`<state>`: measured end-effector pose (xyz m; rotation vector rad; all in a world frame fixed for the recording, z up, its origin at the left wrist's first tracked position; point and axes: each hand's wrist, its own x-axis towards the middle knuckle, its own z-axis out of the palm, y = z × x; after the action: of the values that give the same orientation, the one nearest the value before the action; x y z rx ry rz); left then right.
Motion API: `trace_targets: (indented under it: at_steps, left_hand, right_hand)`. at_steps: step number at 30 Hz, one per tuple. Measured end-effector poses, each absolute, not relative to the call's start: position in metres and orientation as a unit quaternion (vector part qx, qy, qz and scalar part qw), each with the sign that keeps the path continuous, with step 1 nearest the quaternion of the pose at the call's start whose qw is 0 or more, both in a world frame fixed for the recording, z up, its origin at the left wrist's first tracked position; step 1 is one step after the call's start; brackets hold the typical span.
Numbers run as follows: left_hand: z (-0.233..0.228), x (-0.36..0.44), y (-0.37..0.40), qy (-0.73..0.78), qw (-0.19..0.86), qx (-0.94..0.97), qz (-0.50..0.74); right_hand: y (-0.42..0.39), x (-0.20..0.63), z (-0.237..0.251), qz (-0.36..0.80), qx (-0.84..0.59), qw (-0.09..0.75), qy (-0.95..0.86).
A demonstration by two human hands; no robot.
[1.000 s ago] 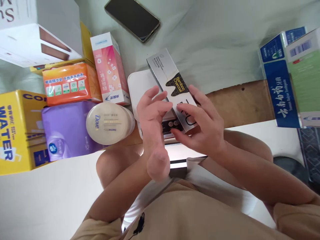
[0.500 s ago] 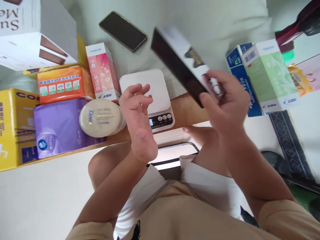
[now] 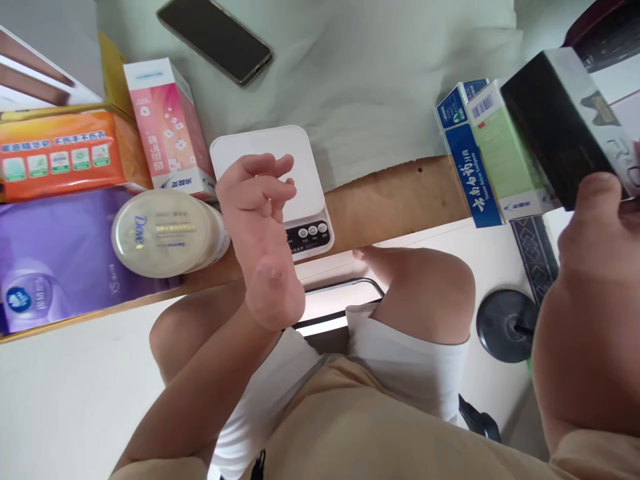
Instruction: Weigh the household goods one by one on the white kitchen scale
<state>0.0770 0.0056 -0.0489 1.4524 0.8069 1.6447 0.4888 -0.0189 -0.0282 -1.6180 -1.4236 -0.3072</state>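
Observation:
My right hand (image 3: 600,213) grips a black-and-white box (image 3: 560,127) at the far right, beside a green-and-white box (image 3: 505,153) and partly covering it. A blue toothpaste box (image 3: 470,160) stands just left of those. Over the front left of a white kitchen scale (image 3: 305,180) hovers my left hand (image 3: 260,233), palm up, fingers loosely curled and apart, holding nothing. The hand hides part of the scale's plate and display; its round buttons show. Left of that hand sits a round Dove tub (image 3: 160,233) with a pale lid.
A phone (image 3: 215,40) lies on the pale green cloth (image 3: 360,80). At left are a pink box (image 3: 167,127), an orange pack (image 3: 60,153) and a purple pack (image 3: 65,247). A brown wooden edge (image 3: 395,197) runs along the front, above my knees.
My right hand has carried the black-and-white box from above the scale to the boxes at the right. The view has shifted right; my left hand keeps nearly the same pose.

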Motion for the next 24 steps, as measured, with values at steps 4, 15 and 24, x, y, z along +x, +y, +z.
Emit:
trace_targets:
  at_steps: [4,15,24]
  left_hand:
    - [-0.056,0.076,0.009,0.315,0.376,0.581,0.649]
    - [-0.04,0.086,0.0,0.334,0.41,0.554,0.643]
    - [-0.018,0.094,-0.011,0.382,0.435,0.513,0.634]
  right_hand:
    - [-0.018,0.494,-0.042,-0.183,-0.616,0.437,-0.629]
    - [-0.026,0.491,-0.061,-0.123,-0.558,0.459,-0.681]
    - [-0.024,0.507,-0.072,-0.118,-0.531,0.474,-0.692]
